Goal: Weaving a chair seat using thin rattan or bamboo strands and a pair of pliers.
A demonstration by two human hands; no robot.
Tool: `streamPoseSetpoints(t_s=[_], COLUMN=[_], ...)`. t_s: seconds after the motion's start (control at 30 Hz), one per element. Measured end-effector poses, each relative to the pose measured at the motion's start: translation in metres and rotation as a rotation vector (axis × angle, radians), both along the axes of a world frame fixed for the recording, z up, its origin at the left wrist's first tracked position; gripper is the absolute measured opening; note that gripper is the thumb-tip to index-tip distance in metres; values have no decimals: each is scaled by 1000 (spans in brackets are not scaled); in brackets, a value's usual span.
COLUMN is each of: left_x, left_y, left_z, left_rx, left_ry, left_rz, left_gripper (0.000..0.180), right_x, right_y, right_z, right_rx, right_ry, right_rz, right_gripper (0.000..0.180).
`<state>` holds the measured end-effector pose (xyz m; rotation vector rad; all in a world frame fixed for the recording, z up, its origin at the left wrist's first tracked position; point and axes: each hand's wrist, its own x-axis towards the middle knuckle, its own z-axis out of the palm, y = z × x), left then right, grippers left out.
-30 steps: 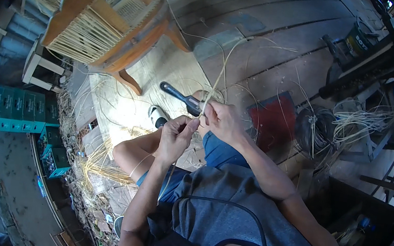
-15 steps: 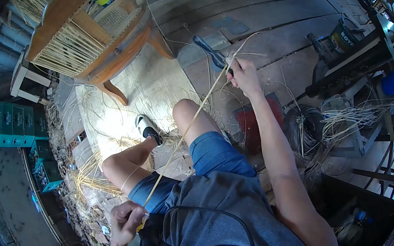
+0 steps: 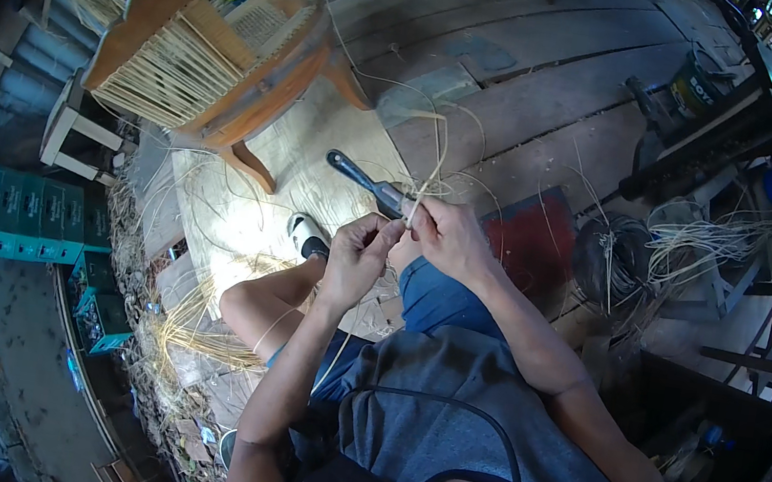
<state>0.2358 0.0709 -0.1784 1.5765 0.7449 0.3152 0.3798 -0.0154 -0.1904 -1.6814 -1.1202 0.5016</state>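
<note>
left hand (image 3: 355, 261) returned beside my right hand (image 3: 445, 240); both pinch cane strand (image 3: 430, 173) near chair (image 3: 225, 51), knife (image 3: 365, 182) under right.

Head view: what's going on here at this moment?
A seated person holds a pale cane strand pinched between both hands in front of the knees. The left hand and right hand meet at the strand, and a dark-handled knife sticks out by the right hand. Ahead, a wooden chair with a partly woven cane back lies tipped on a board. Loose cane is scattered on the floor at the left.
</note>
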Motion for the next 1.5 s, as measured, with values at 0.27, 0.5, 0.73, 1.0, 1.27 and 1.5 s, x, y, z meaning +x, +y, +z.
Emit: streamPoseSetpoints(t_s=[0.27,0.5,0.73,1.0,1.27,1.5], left_x=[-8,-149,-202,12,1,-110], left_y=[-21,-43,-8,8,-6,-40], left_z=[11,76,56,18,31,78], left_rx=[164,84,647,262,405,293], left_ry=[-49,226,766,-64,11,153], left_rz=[73,-10,-282,-38,-61,17], left_gripper=[34,26,33,30,25,18], right_x=[15,149,114,15,22,116], right_y=[3,17,17,2,0,37], right_z=[-3,-14,11,25,19,5], right_rx=[19,-21,-15,-58,-22,20], right_ry=[-23,401,78,-117,-28,249], right_rz=[40,-297,-260,-51,-20,-145], right_gripper=[25,36,31,21,20,31])
